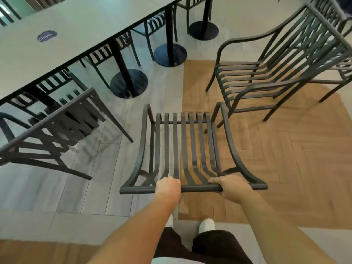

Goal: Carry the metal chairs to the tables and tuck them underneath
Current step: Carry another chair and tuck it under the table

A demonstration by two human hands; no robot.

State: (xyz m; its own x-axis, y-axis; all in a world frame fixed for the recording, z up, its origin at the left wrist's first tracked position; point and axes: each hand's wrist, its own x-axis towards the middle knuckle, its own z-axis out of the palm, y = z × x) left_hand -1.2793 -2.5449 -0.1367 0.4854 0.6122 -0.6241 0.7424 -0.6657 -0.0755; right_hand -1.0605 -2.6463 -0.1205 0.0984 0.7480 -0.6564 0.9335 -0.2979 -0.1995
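I see the long grey table (62,35) running off the top left edge, so its far end is cut off; its black pedestal bases (129,83) stand on the pale floor, and dark chairs tucked beneath it (106,52) show only in slices between the posts. To my left another chair (57,126) is blurred and cropped by the frame. At the right, a free-standing armchair (266,73) loses its back corner to the edge. Directly ahead is the metal chair (182,145), dark grey with slatted seat and curved armrests; I cannot tell whether its legs touch the floor. My left hand (167,187) and right hand (232,186) both curl round its top back rail, fingers wrapped over the bar. White shoes (206,224) peek out below.
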